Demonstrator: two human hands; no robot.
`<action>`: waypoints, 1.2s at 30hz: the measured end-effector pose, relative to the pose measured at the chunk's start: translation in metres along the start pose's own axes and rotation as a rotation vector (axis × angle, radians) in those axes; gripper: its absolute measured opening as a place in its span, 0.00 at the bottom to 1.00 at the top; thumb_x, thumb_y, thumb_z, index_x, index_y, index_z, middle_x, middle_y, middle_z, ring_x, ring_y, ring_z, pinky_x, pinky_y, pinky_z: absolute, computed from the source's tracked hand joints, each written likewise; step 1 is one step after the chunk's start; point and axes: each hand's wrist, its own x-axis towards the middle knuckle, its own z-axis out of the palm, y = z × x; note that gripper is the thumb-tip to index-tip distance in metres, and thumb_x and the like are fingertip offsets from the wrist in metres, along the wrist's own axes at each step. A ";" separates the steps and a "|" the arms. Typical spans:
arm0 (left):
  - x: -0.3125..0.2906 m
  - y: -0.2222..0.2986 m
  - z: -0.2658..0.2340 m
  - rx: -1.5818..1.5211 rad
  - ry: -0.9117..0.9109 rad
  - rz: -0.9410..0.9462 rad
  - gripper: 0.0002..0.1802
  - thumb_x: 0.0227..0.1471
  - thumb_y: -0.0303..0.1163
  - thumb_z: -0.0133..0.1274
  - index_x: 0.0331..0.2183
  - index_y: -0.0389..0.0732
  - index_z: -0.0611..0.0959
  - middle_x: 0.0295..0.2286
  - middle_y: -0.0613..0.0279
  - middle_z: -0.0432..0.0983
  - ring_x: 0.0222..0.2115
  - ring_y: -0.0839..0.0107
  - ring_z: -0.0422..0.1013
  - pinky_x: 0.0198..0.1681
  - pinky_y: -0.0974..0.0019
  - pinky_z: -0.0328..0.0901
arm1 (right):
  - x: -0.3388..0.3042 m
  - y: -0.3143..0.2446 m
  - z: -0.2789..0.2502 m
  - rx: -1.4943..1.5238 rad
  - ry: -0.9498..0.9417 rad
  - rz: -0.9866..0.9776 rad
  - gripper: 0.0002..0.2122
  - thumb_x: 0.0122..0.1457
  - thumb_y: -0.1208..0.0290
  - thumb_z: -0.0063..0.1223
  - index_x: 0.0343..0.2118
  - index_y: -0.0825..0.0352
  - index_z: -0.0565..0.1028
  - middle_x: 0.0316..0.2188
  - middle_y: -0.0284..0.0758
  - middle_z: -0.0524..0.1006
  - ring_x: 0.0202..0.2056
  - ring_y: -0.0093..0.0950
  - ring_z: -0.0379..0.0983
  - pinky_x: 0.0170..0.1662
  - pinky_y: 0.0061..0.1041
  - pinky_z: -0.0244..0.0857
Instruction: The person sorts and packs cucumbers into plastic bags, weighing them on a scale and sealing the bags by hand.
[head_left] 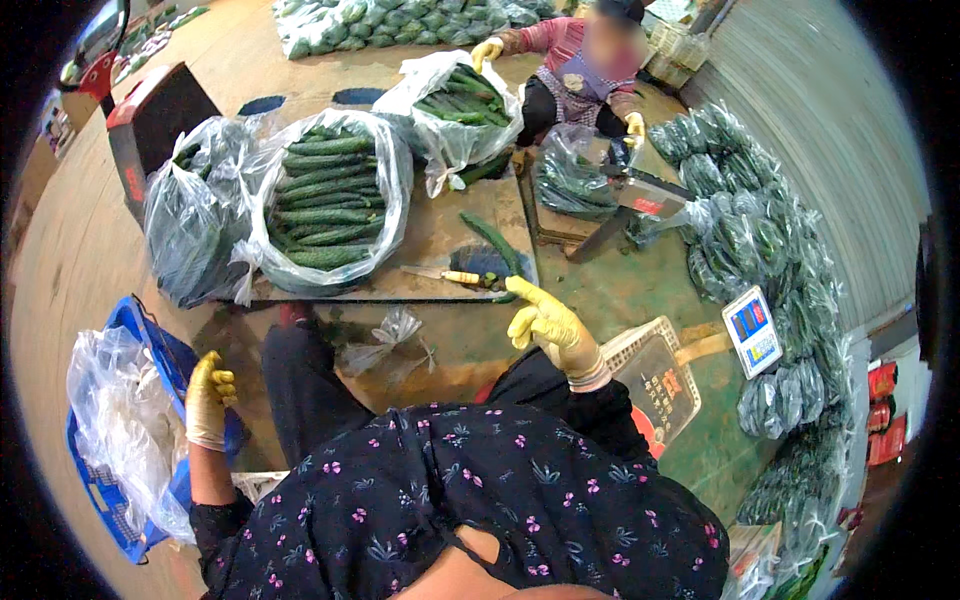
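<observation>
My right hand [548, 325], in a yellow glove, is just off the board's front edge, its index finger stretched out and the others partly bent. The fingertip comes up to the near end of a single long cucumber [490, 240]; whether they touch I cannot tell. Beside that cucumber lies a knife [455, 275] with a pale yellow handle. My left hand [208, 398], also gloved, hovers by the blue basket [125, 325], fingers curled and nothing visible in them. Ahead, an open clear bag [395, 200] holds stacked cucumbers [325, 200].
Another open bag of cucumbers [465, 105] stands behind, near a seated person [590, 70] in yellow gloves, whose hand is at a bagged bundle [575, 175]. Filled bags [740, 230] line the right wall. A digital scale display [752, 332] and a plastic crate [650, 370] are nearer.
</observation>
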 end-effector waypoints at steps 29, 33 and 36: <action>-0.109 -0.204 -0.094 0.923 0.383 0.003 0.16 0.50 0.39 0.51 0.34 0.35 0.76 0.31 0.52 0.75 0.35 0.60 0.70 0.42 0.64 0.62 | 0.054 0.042 0.030 -0.460 0.216 0.549 0.20 0.57 0.69 0.45 0.52 0.71 0.64 0.35 0.35 0.76 0.29 0.21 0.71 0.35 0.17 0.65; -0.145 -0.183 -0.137 1.019 0.630 -0.169 0.20 0.53 0.43 0.45 0.37 0.35 0.77 0.35 0.46 0.74 0.38 0.55 0.70 0.44 0.63 0.62 | 0.047 0.045 0.011 -0.466 0.161 0.539 0.22 0.59 0.69 0.44 0.55 0.71 0.60 0.35 0.34 0.74 0.30 0.17 0.68 0.36 0.15 0.62; -0.206 -0.187 -0.162 0.952 0.880 -0.282 0.24 0.52 0.45 0.45 0.40 0.33 0.76 0.38 0.44 0.74 0.41 0.54 0.69 0.45 0.61 0.62 | 0.040 0.035 -0.001 -0.524 0.044 0.574 0.23 0.60 0.66 0.44 0.56 0.71 0.59 0.36 0.31 0.73 0.31 0.17 0.66 0.36 0.15 0.61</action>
